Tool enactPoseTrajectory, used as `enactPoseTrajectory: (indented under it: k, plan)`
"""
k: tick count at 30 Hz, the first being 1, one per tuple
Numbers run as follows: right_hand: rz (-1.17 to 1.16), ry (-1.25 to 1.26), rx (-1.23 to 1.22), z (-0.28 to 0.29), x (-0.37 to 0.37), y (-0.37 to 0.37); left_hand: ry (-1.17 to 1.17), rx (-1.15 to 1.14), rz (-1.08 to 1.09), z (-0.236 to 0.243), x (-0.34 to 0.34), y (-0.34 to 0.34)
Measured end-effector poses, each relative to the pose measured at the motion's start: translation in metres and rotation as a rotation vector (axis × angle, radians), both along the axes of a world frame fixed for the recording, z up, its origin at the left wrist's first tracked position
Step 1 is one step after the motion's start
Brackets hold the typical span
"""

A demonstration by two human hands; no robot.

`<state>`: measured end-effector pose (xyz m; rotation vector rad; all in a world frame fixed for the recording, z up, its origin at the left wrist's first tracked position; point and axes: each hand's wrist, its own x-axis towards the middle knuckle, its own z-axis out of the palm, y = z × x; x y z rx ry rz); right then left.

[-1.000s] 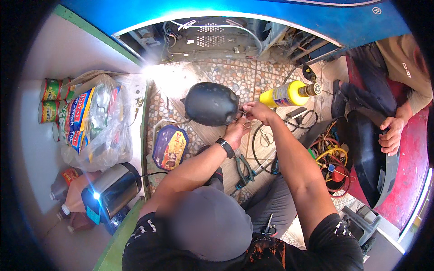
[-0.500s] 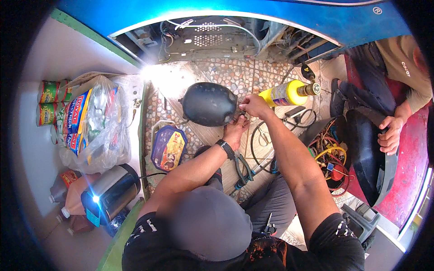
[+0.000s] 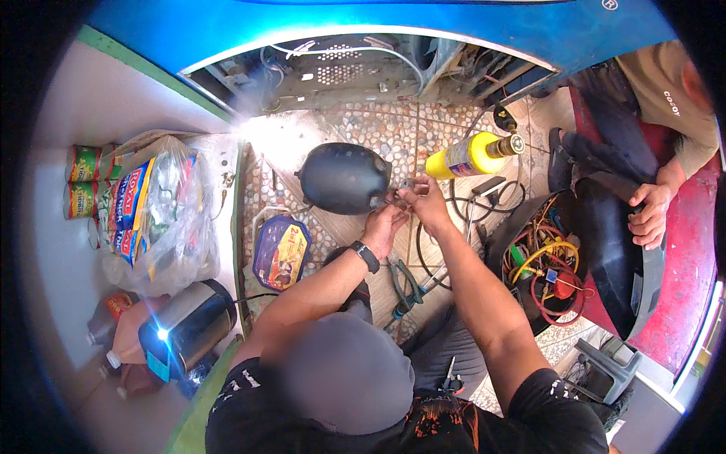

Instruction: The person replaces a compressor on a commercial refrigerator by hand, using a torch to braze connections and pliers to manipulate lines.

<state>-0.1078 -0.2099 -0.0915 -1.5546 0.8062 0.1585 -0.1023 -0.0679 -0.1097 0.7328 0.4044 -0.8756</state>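
Note:
A black rounded compressor (image 3: pixel 344 178) lies on the floor in front of me. Close to its right end, my left hand (image 3: pixel 387 227), with a dark watch on the wrist, has its fingers pinched together. Right beside it, my right hand (image 3: pixel 428 206) is closed with thumb and fingers around a small greyish piece (image 3: pixel 408 184), too small to name. The fingertips of both hands nearly meet, and what the left ones grip is hidden. Below the hands, pliers with dark and teal handles (image 3: pixel 409 293) lie on the floor.
A yellow gas cylinder (image 3: pixel 466 157) lies at the right, near a black hose (image 3: pixel 516 198). An open black case (image 3: pixel 501 246) holds hoses and tools; another person's hand (image 3: pixel 650 216) rests by its lid. At the left are a purple tub (image 3: pixel 281 251) and a bagged bundle (image 3: pixel 162 208).
My right hand has shifted slightly toward me, bringing a small greyish piece into sight at its fingertips. My left hand stays close to the compressor's end. The view has shifted a little.

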Motion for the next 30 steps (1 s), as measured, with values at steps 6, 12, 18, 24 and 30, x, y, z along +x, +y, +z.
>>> enactPoseTrajectory:
  k: [6,12,18,24,30]
  plan:
    - [0.694,-0.201,-0.579,-0.013,-0.003,-0.014,-0.032,0.103,0.007,-0.007,-0.012,0.012]
    - [0.867,-0.188,-0.924,-0.006,0.009,-0.013,-0.059,0.143,0.009,0.003,-0.019,0.007]
    - [1.053,-0.207,-0.729,0.001,0.044,-0.024,0.080,-0.013,0.025,0.000,-0.005,0.006]
    - [1.079,0.034,-0.470,-0.001,0.072,-0.036,0.093,-0.042,0.100,-0.001,-0.006,0.001]
    - [0.976,-0.001,-0.282,-0.011,0.064,-0.042,0.065,-0.029,0.047,0.004,-0.013,0.008]
